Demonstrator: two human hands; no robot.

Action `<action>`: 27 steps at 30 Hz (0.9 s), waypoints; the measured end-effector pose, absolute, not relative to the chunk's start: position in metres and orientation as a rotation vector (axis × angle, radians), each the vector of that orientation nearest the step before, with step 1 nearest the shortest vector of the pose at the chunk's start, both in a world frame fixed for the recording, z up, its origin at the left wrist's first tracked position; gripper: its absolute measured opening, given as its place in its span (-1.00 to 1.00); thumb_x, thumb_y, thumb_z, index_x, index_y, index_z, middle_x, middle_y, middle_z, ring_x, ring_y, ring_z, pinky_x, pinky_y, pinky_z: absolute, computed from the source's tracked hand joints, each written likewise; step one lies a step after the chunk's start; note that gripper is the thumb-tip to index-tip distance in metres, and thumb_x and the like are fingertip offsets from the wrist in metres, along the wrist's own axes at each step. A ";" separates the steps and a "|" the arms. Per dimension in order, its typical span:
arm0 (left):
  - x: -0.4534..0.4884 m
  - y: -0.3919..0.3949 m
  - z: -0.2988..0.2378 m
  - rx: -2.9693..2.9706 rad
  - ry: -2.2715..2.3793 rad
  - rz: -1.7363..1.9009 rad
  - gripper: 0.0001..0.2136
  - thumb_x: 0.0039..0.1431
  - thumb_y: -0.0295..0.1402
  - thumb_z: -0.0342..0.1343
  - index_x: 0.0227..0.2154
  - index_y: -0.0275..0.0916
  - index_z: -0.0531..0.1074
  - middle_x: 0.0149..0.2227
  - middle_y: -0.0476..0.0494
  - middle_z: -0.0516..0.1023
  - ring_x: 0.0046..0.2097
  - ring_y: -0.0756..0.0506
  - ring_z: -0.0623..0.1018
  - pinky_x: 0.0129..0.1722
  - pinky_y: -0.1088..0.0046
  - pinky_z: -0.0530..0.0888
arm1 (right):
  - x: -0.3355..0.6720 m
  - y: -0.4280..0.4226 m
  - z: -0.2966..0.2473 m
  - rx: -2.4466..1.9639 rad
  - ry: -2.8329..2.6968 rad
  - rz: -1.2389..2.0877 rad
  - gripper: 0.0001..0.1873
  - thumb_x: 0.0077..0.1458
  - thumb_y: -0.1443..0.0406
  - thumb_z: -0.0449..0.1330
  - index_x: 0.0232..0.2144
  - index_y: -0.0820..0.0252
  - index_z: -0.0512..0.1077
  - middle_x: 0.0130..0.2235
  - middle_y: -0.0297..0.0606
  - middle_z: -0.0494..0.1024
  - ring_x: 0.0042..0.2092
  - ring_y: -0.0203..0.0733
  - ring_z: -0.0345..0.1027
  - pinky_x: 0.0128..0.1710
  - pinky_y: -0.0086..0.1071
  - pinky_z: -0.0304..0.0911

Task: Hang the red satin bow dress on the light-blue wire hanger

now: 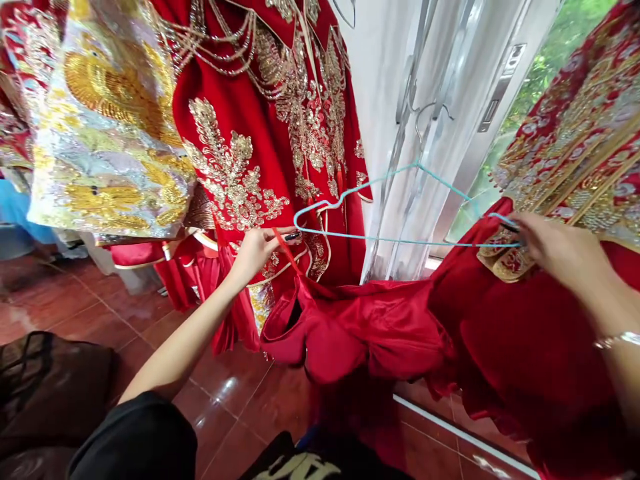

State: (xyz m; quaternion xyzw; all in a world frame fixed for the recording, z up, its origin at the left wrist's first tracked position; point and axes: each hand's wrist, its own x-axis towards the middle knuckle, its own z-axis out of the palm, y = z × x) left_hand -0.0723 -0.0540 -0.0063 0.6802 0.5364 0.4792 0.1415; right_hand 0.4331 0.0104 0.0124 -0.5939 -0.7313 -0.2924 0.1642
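A light blue wire hanger [400, 241] stretches across the view between my hands. My left hand [257, 252] pinches a narrow red strap [286, 252], with the hanger's curved end right at its fingertips. My right hand [560, 250] grips the other end of the hanger, beside a gold-embroidered red cuff [503, 262]. That cuff belongs to a red satin garment [500, 333], which sags in heavy folds below the hanger. Much of the garment's shape is hidden in these folds.
A red robe with gold embroidery [260, 133] and a gold-and-white brocade garment [107, 133] hang at the left. Another embroidered garment [585, 133] hangs at the right, before a window [540, 80]. White curtains [400, 133] hang behind the hanger. Below lies red tile floor [225, 400].
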 end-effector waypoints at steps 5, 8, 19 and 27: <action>-0.067 -0.040 0.009 1.988 1.347 1.383 -0.55 0.09 -0.05 0.26 -0.08 -0.30 0.63 -0.25 -0.27 0.70 -0.25 -0.19 0.67 -0.27 0.32 0.60 | 0.461 0.000 0.018 -1.568 -2.011 -1.076 -0.55 0.29 0.18 -0.06 0.08 0.16 0.46 -0.17 -0.05 0.64 -0.38 -0.08 0.41 -0.50 -0.35 -0.03; -0.060 -0.022 0.024 2.055 1.284 1.311 -0.58 0.11 -0.14 0.28 -0.04 -0.30 0.60 -0.21 -0.29 0.70 -0.26 -0.16 0.67 -0.27 0.34 0.60 | 0.461 -0.001 0.019 -1.464 -2.018 -1.105 -0.52 0.31 0.18 -0.10 0.09 0.16 0.47 -0.18 -0.06 0.64 -0.38 -0.09 0.41 -0.52 -0.34 -0.06; -0.017 0.014 0.076 2.394 1.082 0.842 -0.86 0.15 -0.44 0.20 -0.34 -0.37 0.65 -0.42 -0.18 0.68 -0.35 -0.07 0.62 -0.10 0.31 0.52 | 0.454 0.003 0.018 -1.613 -1.989 -0.908 -0.48 0.35 0.05 -0.15 0.04 0.08 0.51 -0.15 -0.03 0.64 -0.34 -0.08 0.47 -0.47 -0.32 0.05; -0.017 0.010 0.070 2.506 1.312 0.652 -0.77 0.15 -0.51 0.07 -0.59 -0.31 0.52 -0.60 -0.05 0.50 -0.48 -0.03 0.52 -0.18 0.33 0.46 | 0.443 0.008 -0.002 -1.320 -1.977 -0.683 -0.57 0.29 0.19 -0.06 0.00 0.23 0.48 -0.04 0.02 0.60 -0.09 -0.09 0.50 -0.12 -0.32 0.31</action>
